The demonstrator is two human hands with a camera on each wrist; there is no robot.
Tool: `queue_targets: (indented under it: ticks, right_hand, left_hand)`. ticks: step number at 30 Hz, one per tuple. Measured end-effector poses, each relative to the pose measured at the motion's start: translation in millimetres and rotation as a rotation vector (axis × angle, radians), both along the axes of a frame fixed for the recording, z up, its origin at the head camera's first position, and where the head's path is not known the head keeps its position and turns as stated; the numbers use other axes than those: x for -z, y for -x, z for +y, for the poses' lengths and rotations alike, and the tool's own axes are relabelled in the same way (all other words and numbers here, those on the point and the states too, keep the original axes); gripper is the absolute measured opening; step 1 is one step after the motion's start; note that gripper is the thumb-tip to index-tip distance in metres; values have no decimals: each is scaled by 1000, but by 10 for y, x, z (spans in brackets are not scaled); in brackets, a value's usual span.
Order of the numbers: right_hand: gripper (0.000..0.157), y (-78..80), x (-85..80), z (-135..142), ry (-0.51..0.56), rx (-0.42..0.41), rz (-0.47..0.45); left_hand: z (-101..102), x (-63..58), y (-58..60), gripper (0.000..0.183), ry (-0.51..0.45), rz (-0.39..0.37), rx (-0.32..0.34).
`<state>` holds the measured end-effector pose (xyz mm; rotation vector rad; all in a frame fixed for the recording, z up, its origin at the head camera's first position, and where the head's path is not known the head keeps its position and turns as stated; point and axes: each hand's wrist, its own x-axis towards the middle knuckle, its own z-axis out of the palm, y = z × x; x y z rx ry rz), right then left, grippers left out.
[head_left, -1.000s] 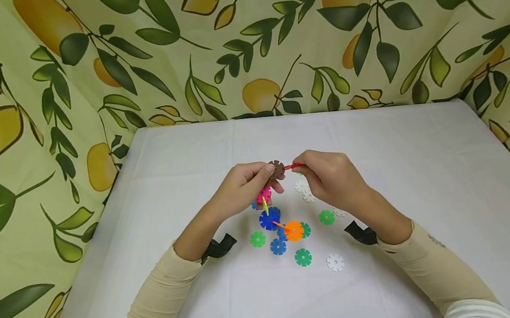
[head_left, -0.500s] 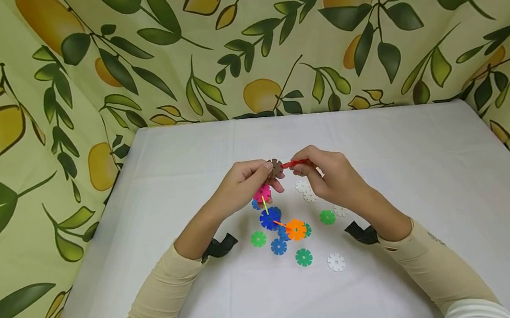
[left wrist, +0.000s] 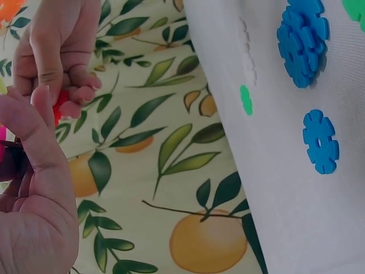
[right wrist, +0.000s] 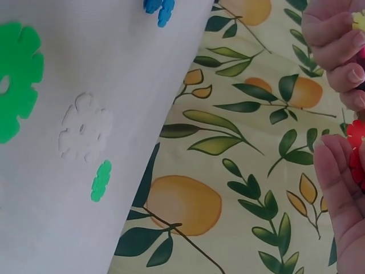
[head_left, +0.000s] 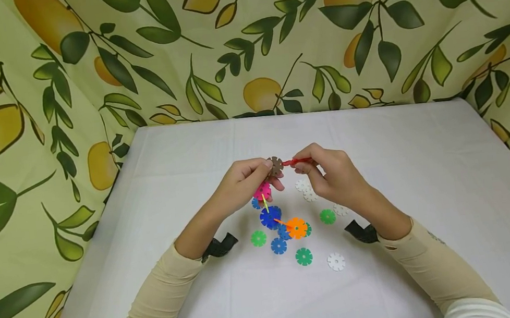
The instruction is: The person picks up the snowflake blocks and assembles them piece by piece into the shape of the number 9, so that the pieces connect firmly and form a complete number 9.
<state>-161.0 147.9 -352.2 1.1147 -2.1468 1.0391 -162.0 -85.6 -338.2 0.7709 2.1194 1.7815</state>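
My left hand (head_left: 241, 184) grips a brown notched disc (head_left: 277, 165) between thumb and fingers. Below it a linked chain hangs: a pink disc (head_left: 263, 190), a yellow disc seen edge-on (head_left: 265, 204), a dark blue disc (head_left: 270, 217) and an orange disc (head_left: 297, 228). A red disc (head_left: 287, 162), edge-on in the head view, is pinched by my right hand (head_left: 334, 173), its tip right at the brown disc's rim. In the right wrist view the red disc (right wrist: 356, 149) shows beside my fingers. The left wrist view shows both hands close together at its left edge.
Loose notched discs lie on the white table (head_left: 253, 306): blue (head_left: 278, 246), light green (head_left: 258, 239), darker green (head_left: 304, 257), another green (head_left: 328, 217), and several white ones, one nearer the front (head_left: 336, 262). A fruit-patterned cloth (head_left: 204, 44) hangs behind and at the sides.
Both hands have risen slightly in the head view. My right fingers have shifted on the red disc, which shows more of its length now; the chain hangs much as before.
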Motion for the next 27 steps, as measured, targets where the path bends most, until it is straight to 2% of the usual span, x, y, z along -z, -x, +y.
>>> queue_targets:
  ticks: [4,7,13,20,27]
  right_hand:
    - [32,3,-5,11,32,13,24]
    - [33,3,-10,11,33,12,46]
    - [34,-8,-27,-6,0,1,82]
    - [35,-9,-37,-2,-23,23,126]
    - [27,6,-14,7,-89,56,215]
  left_hand:
    - [6,-11,-7,32,-18,5,-26]
    - [11,-14,-14,32,-21,6,-23]
    - [16,-7,-19,33,-32,21,22]
    - [25,-12,-22,31,-41,35,30]
    - [32,1,-19,30,-26,43,24]
